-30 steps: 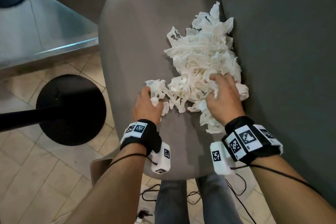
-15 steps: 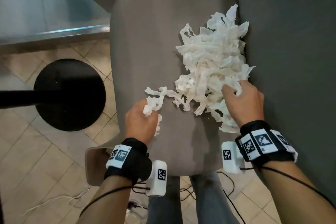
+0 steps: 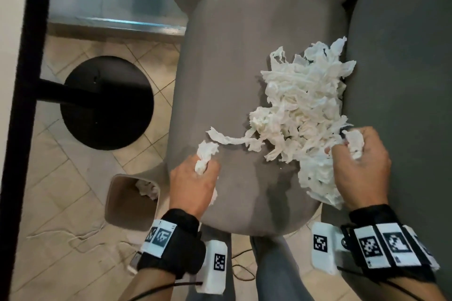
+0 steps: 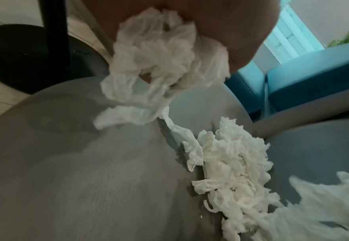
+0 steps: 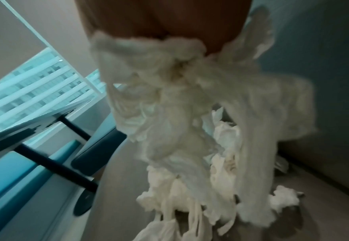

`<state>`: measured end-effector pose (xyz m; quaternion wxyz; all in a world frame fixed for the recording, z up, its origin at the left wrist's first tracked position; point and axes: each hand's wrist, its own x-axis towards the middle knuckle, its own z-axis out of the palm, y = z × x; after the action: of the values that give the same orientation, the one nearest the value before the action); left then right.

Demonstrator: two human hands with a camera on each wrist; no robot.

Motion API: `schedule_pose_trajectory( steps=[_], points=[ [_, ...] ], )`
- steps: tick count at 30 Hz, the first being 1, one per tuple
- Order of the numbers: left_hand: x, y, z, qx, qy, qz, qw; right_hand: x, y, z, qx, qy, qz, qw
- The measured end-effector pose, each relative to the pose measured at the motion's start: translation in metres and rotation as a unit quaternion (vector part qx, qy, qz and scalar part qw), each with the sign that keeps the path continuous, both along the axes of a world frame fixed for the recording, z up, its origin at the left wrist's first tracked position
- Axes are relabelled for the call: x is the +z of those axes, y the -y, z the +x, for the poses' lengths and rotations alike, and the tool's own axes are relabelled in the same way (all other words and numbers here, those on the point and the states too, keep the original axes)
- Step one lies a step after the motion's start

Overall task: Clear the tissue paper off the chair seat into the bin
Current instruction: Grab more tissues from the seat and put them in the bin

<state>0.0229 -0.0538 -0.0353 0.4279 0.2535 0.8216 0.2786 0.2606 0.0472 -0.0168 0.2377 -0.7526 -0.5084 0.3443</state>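
A heap of torn white tissue paper (image 3: 303,105) lies on the right side of the grey chair seat (image 3: 232,61), against the backrest. My left hand (image 3: 195,178) grips a small wad of tissue (image 3: 205,156) over the seat's near left edge; in the left wrist view the wad (image 4: 159,53) bulges from my fist. My right hand (image 3: 357,161) clutches a bigger bunch of tissue (image 3: 354,142) at the heap's near right end, with strips (image 5: 179,130) hanging from it. A beige bin (image 3: 115,205) stands on the floor left of the seat, with some tissue (image 3: 146,189) inside.
The dark grey backrest (image 3: 403,80) rises along the right. A black round table base (image 3: 107,102) and its pole sit on the tiled floor to the left. Cables (image 3: 73,237) trail on the floor near the bin. My legs (image 3: 276,266) stand below the seat's front edge.
Both hands have pulled back toward me with tissue in their fists. The left wad has come away from the heap, and the bin has come into view.
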Motion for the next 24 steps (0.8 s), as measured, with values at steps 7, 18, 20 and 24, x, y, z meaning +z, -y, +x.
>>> schedule_pose_trajectory(
  steps=[7,18,20,24],
  points=[
    [0.005,0.04,0.023,0.123,0.101,0.01,0.987,0.012,0.007,-0.028,0.15,-0.064,-0.085,0.983],
    [0.028,0.147,0.045,0.258,0.18,0.049,0.948,0.016,0.077,-0.102,0.311,-0.142,-0.127,0.931],
    [0.025,0.173,0.038,0.284,0.169,0.048,0.942,0.016,0.097,-0.127,0.333,-0.151,-0.126,0.922],
    [0.021,0.225,0.018,0.367,0.173,0.05,0.912,0.01,0.14,-0.179,0.406,-0.138,-0.11,0.897]
  ],
)
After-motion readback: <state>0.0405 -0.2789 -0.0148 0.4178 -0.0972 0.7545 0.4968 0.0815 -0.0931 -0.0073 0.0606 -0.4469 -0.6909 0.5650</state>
